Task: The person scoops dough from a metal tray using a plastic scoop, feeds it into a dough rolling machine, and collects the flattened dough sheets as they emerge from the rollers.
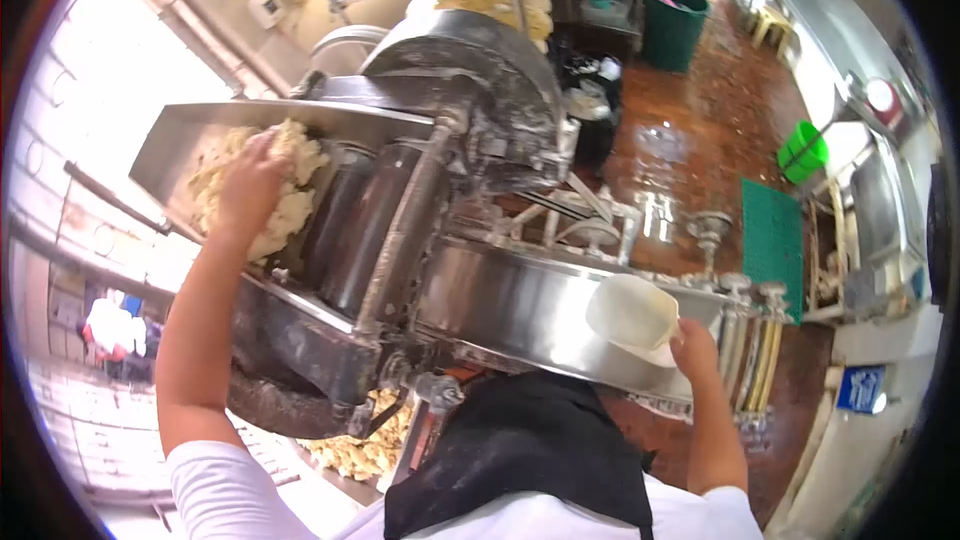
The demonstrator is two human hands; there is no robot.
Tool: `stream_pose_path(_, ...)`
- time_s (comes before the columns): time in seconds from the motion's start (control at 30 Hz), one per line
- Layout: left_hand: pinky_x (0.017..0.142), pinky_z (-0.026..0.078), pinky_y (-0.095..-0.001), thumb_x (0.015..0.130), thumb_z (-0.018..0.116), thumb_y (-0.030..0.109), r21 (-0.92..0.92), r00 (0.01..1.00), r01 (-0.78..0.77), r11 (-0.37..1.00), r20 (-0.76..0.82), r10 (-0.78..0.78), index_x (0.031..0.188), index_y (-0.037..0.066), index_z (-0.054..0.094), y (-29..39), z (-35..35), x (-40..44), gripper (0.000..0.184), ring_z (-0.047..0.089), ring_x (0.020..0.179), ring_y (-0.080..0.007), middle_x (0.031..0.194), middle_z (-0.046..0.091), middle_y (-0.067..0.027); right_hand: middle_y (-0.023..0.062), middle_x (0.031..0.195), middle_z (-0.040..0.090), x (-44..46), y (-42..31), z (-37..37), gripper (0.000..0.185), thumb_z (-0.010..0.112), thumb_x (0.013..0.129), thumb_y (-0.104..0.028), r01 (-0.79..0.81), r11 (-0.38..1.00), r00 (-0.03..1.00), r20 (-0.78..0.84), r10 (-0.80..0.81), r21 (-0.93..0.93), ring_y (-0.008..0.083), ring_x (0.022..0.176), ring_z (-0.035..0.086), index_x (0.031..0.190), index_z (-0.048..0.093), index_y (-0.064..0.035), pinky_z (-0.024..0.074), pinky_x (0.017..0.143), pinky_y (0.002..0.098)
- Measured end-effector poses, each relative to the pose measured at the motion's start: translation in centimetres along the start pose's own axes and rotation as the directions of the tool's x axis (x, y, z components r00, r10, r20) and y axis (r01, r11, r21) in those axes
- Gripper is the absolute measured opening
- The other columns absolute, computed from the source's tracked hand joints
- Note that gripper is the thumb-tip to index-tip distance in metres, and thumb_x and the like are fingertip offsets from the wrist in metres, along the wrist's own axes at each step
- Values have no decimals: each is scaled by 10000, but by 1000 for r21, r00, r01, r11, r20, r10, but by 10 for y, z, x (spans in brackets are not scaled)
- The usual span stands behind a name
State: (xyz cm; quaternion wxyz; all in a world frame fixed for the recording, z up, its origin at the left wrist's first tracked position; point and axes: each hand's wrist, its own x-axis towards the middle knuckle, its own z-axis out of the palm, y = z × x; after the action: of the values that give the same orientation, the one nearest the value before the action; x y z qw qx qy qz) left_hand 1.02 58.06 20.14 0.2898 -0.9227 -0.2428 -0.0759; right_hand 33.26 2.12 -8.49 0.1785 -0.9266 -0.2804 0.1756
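Note:
My left hand [258, 175] presses into a lumpy mass of pale dough [290, 210] in the metal hopper [190, 120] of a roller machine. Its fingers are curled into the dough and partly hidden by it. Beside the dough run the machine's dark steel rollers [365, 215]. On the other side, my right hand [693, 348] grips the edge of a translucent white plastic container [628, 310]. That container is over the shiny steel bed [500, 295] leading away from the rollers.
Below the machine lies more crumbly dough [365, 445]. Bars and knobs [760, 340] stand at the bed's far end. A dark green bin [675, 25], a bright green bucket [803, 152] and a green mat [772, 240] are on the wet brick-red floor [660, 140].

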Motion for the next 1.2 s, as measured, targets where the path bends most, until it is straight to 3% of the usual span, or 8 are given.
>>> stream_pose_path(0.1, 1021, 374, -416, 796, 567, 101, 42, 985, -85, 995, 152, 78, 875, 146, 709, 4, -14, -4, 169, 472, 1236, -266, 1323, 529, -92, 190, 1046, 634, 6, -13, 19, 343, 660, 744, -159, -1, 1000, 1000, -13, 1, 8, 367, 973, 596, 1068, 645, -47, 477, 868, 426)
stream_pose_path(0.33, 991, 411, -389, 806, 552, 82, 185, 947, 126, 975, 271, -174, 857, 135, 708, -48, 7, 12, 172, 467, 1252, -265, 1330, 536, -51, 180, 1021, 642, 20, -21, 68, 378, 682, 740, -194, 173, 975, 985, -38, -170, 137, 358, 989, 595, 1098, 649, -77, 465, 889, 431)
stream_pose_path(0.47, 984, 418, -391, 796, 573, 94, -63, 942, 291, 955, 194, -274, 881, 92, 679, -39, 6, 25, 137, 501, 1208, -282, 1302, 549, -98, 175, 1062, 635, 21, -45, 84, 391, 681, 752, -231, 210, 961, 969, 95, -230, 181, 350, 1025, 583, 1115, 643, -94, 458, 911, 420)
stream_pose_path(0.67, 950, 436, -388, 784, 616, 158, -345, 995, 61, 936, -57, -85, 927, 79, 679, 7, -27, 25, 175, 562, 1096, -331, 1183, 609, -136, 144, 1082, 615, 21, -82, 92, 383, 690, 736, -226, 187, 975, 960, 189, -208, 122, 325, 998, 587, 1095, 636, -104, 477, 881, 403)
stream_pose_path(0.77, 944, 441, -384, 739, 681, 195, -459, 966, 65, 886, 252, 60, 952, 81, 683, 28, -62, 24, 242, 577, 1044, -334, 1124, 623, -136, 143, 1104, 608, 22, -72, 103, 427, 705, 726, -252, 182, 975, 974, 112, -197, 128, 326, 1028, 574, 1116, 622, -100, 468, 898, 405)
stream_pose_path(0.8, 978, 412, -389, 691, 730, 213, -456, 924, -19, 890, 331, 190, 938, 102, 690, 30, -64, 21, 274, 556, 1075, -306, 1104, 617, -106, 151, 1122, 604, 18, -72, 98, 449, 707, 727, -273, 158, 980, 982, 87, -170, 123, 334, 1041, 569, 1128, 617, -93, 464, 903, 413)
stream_pose_path(0.93, 1024, 350, -406, 662, 749, 170, -42, 948, -128, 991, 290, 134, 901, 165, 681, 23, -20, 2, 249, 466, 1199, -265, 1142, 576, -54, 158, 1135, 602, 13, -63, 85, 496, 720, 717, -293, 113, 990, 993, 29, -116, 89, 353, 1053, 562, 1148, 603, -75, 459, 908, 423)
stream_pose_path(1.2, 1031, 352, -403, 641, 746, 160, -153, 954, 119, 981, 290, -71, 912, 143, 678, 6, -24, -6, 280, 510, 1138, -283, 1138, 595, -92, 167, 1127, 602, 10, -69, 92, 442, 669, 764, -262, 172, 977, 961, 195, -194, 127, 349, 1046, 567, 1169, 604, -97, 450, 909, 436)
